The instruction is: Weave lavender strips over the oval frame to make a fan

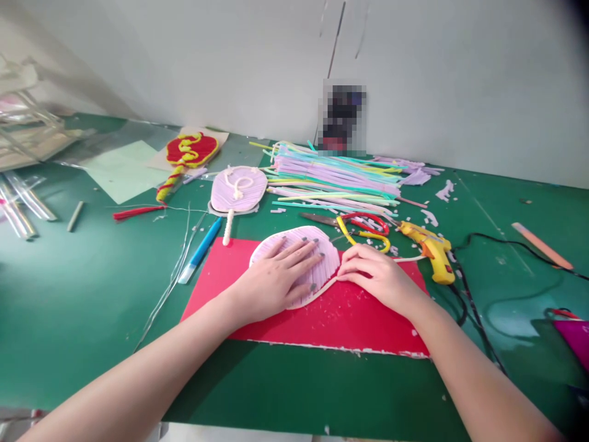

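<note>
Far left, red fan [192, 150] with yellow trim; below it, a tassel [138, 213]. Next, blue cutter [202, 248], close to the left edge of the red sheet [294, 331]. A finished-looking lilac fan [239, 186] above, its handle tip over the sheet's corner. Left hand [277, 268] palm down, fingers slightly apart, laid across the lilac disc [326, 265], which sits on the sheet under them, its rim showing past the fingertips. Pale cord [315, 300] follows the disc's lower right edge up to the right hand [375, 273]: thumb and forefinger together, pinched on the cord just at the rim. Scissors [346, 232] lie beyond those fingers; then glue gun [437, 252]; far right, orange cutter [543, 245].
</note>
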A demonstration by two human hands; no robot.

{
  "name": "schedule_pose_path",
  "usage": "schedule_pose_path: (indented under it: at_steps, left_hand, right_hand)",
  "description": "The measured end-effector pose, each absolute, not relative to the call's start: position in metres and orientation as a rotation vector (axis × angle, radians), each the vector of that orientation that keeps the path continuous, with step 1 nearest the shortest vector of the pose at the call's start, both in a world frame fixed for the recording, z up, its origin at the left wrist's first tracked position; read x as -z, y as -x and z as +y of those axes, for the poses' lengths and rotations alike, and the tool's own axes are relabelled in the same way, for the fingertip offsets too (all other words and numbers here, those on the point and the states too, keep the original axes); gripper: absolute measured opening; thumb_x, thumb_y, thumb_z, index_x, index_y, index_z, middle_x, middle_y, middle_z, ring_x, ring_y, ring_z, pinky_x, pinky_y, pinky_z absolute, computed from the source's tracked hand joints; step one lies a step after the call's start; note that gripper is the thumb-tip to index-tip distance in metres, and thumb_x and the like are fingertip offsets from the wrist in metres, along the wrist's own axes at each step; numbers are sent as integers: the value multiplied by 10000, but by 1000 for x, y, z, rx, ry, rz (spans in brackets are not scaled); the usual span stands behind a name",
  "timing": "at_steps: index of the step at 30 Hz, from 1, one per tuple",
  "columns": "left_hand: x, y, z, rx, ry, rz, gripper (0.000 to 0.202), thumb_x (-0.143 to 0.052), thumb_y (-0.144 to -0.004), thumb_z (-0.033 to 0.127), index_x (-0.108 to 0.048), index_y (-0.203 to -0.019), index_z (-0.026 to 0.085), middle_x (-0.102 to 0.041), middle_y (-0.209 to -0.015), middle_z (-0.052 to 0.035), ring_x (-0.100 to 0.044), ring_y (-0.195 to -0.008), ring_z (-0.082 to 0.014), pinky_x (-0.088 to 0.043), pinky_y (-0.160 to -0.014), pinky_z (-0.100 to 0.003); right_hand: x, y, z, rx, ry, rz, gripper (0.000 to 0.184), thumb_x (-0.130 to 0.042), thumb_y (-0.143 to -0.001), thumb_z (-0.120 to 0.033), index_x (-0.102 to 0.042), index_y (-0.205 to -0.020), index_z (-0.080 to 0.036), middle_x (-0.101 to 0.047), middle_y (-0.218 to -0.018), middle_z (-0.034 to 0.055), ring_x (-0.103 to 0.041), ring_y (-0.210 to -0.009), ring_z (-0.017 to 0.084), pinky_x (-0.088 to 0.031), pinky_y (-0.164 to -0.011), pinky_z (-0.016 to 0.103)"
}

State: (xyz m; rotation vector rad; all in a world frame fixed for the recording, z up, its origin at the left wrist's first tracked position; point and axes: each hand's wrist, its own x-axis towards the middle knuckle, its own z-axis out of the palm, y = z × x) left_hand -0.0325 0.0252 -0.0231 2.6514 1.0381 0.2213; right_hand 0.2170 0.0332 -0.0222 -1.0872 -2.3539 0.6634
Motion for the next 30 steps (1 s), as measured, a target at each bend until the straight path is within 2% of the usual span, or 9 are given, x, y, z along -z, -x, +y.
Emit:
schedule_pose_path:
  at_steps: [9, 15, 20, 26, 30]
  left_hand:
    - [19, 36, 27, -187, -2595, 981, 592, -407, -935, 412, -225, -1474, 248, -201, -1545, -58, -156, -1428, -229, -34, -1161, -466]
    - [22, 36, 27, -196, -2610, 981, 600, -417, -932, 418, -231, -1472, 236, -201, -1545, -51, -151, -1430, -214, -22, -1165, -453]
    - [23, 34, 25, -225, -2605, 1004, 587, -470, -909, 387, -297, -1449, 236, -245, -1533, -70, -198, -1418, -238, -59, -1162, -479]
    - [23, 34, 25, -245, -2650, 953, 460, -416, -943, 371, -397, -1399, 315, -286, -1523, -59, -203, -1414, -275, -92, -1142, -534]
    - [21, 33, 25, -213, -2657, 950, 435, -408, -947, 358, -428, -1380, 328, -294, -1519, -63, -223, -1406, -290, -105, -1132, -556]
  right_hand:
    - [23, -217, 33, -670, 1077, -2338, 204, -507, -917, -308, -669, -818, -233, -611, -898, 52, -597, -888, 181, -494, -833, 339]
    - [23, -216, 33, -651, 1066, -2346, 189, -522, -909, -281, -679, -818, -228, -617, -893, 46, -596, -878, 172, -492, -830, 325]
    - [21, -215, 33, -634, 1068, -2352, 203, -513, -913, -294, -675, -807, -233, -618, -876, 45, -601, -868, 174, -492, -822, 323]
    - [23, -216, 33, -625, 1071, -2349, 195, -524, -907, -277, -685, -806, -236, -628, -882, 42, -599, -867, 174, -488, -829, 332]
    - [23, -216, 33, -599, 1065, -2347, 190, -526, -906, -275, -684, -809, -235, -625, -879, 43, -596, -858, 175, -483, -825, 330]
